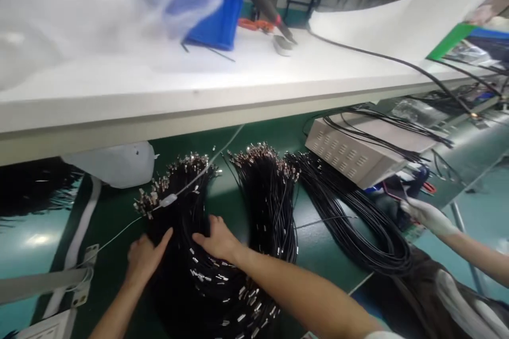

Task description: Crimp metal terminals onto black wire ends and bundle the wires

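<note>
A thick bundle of black cables [186,254] with shiny metal ends lies bent in a U on the green table in the head view. My left hand [143,258] presses against its left side, thumb laid over the top and fingers curled down the outer side. On the bundle's right side, my right hand [218,241] grips the same strand group, its thumb over the cables and fingertips partly hidden. The other arm of the U, also tipped with metal terminals [264,161], rises to the right of my right hand. Small white tags dot the lower bend.
A white cord with an inline switch [168,200] crosses above the bundle. Overhead juts a white shelf [194,92] holding a blue bin [220,16]. Rightward are a coiled cable bundle [358,228], a vented metal box [358,148] and a co-worker's gloved hand [429,216].
</note>
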`<state>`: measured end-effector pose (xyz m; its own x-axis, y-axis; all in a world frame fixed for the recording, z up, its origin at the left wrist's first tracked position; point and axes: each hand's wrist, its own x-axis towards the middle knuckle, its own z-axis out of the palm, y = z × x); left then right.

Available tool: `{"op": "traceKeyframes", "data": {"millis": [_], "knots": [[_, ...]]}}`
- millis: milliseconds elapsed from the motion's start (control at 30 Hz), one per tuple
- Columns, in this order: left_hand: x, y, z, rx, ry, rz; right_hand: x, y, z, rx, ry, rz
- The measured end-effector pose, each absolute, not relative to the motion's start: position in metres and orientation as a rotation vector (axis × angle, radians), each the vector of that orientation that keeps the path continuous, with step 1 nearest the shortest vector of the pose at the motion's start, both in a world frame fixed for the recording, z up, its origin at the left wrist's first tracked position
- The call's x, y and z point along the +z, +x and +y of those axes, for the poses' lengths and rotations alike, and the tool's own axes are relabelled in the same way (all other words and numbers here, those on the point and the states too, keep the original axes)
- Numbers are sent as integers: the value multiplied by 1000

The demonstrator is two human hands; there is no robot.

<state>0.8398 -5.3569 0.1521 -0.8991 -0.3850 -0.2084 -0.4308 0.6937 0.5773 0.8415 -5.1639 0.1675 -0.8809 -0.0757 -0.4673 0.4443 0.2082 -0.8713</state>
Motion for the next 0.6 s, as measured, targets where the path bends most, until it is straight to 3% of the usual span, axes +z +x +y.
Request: {"op": "traceKeyframes", "data": {"millis": [167, 300, 400, 600], "knots": [[176, 899, -5310, 983, -49, 2962, 190, 891, -5031, -1877, 222, 2266], [191, 921, -5244, 972, 403, 2692, 145, 932, -4949, -1934, 1002, 2012], [193, 925, -5199, 873, 464, 2549, 111, 952, -4925, -1961, 1283, 1749], [184, 932, -5124, 431, 336, 2627, 84, 895, -4910, -2101, 1260, 1830]]}}
